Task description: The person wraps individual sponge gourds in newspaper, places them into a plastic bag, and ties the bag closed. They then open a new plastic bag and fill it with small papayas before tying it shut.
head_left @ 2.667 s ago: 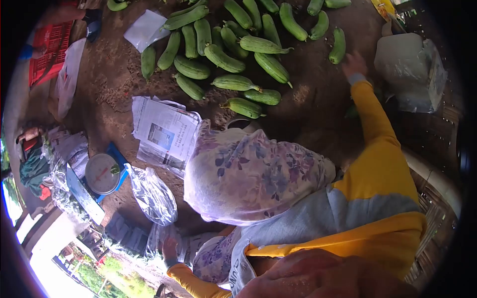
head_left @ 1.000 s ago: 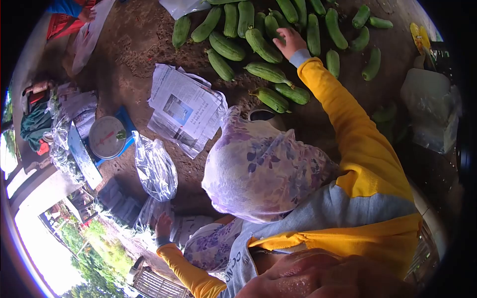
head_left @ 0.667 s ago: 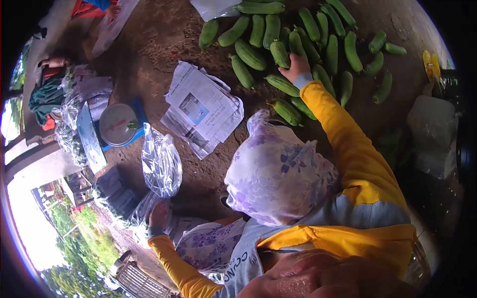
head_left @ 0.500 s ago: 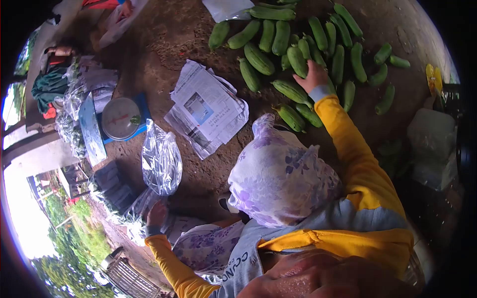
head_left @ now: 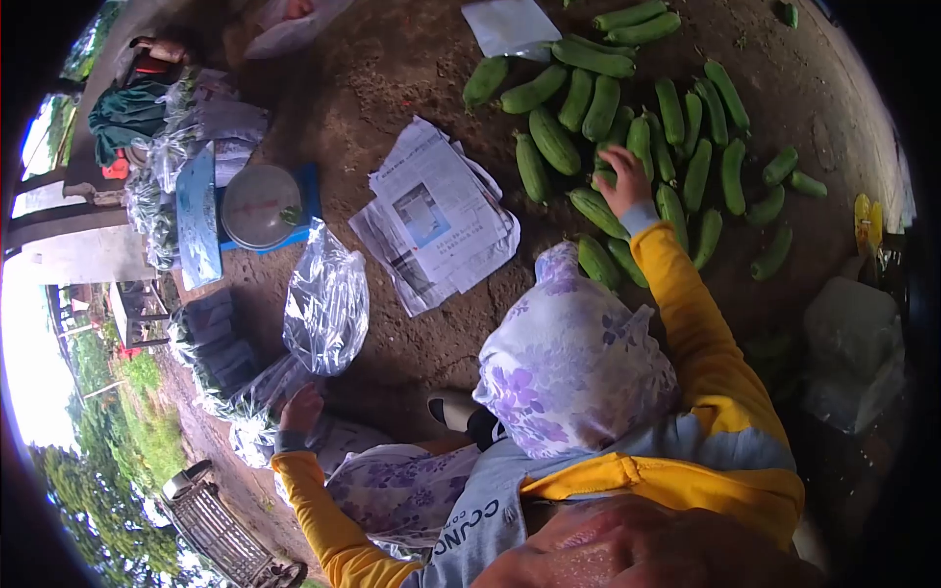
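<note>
My right hand [head_left: 624, 183] reaches into a spread of green sponge gourds [head_left: 554, 142] on the ground. Its fingers curl over one sponge gourd [head_left: 605, 178], mostly hidden under them. More gourds lie close around it on every side. At the lower left, my left hand [head_left: 300, 408] is closed at the near end of a clear plastic bag [head_left: 326, 309], which stretches away from it along the ground. Its fingertips are hard to make out against the shiny plastic.
Between the hands lies a stack of newspaper sheets [head_left: 436, 216]. A blue scale with a round pan [head_left: 261, 206] stands left of it, beside filled plastic bags [head_left: 152, 211]. A flat white plastic bag [head_left: 510, 27] is at the top. My knee in floral cloth [head_left: 573, 363] rises in front.
My right hand has moved left and nearer, off an upright gourd onto another one. My left hand stays by the plastic bag. The whole view has shifted.
</note>
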### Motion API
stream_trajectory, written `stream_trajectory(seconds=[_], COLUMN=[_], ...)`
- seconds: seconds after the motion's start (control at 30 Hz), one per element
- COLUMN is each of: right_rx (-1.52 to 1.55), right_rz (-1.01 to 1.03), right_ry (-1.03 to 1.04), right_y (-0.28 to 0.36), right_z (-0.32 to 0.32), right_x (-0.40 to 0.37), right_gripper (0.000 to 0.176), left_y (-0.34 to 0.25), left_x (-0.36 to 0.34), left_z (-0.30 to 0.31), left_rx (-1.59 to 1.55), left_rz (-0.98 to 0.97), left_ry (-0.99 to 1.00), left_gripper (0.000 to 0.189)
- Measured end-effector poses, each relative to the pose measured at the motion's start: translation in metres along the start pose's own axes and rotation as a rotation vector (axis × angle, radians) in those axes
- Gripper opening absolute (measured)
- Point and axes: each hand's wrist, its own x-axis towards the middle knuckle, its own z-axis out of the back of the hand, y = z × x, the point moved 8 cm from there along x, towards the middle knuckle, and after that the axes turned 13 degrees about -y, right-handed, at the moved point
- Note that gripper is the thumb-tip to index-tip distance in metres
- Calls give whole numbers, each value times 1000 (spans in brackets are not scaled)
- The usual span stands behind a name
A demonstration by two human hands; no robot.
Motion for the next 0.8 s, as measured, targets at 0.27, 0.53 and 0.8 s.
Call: stream_trajectory(seconds=[0.27,0.53,0.8], right_rx=[-136,-271,648], right_rz=[-26,-41,-770], right_ry=[1,58,119], right_y=[9,24,-42], right_z=[-72,-81,-108], right_x=[45,10,-9], right_gripper=[42,72,52], left_y=[-4,1,20], left_x=[6,28,12], left_z=[5,4,-11], left_rx=[-28,-204,-342], left_rz=[-40,305,489], left_ry=[32,197,204], left_gripper=[22,24,23])
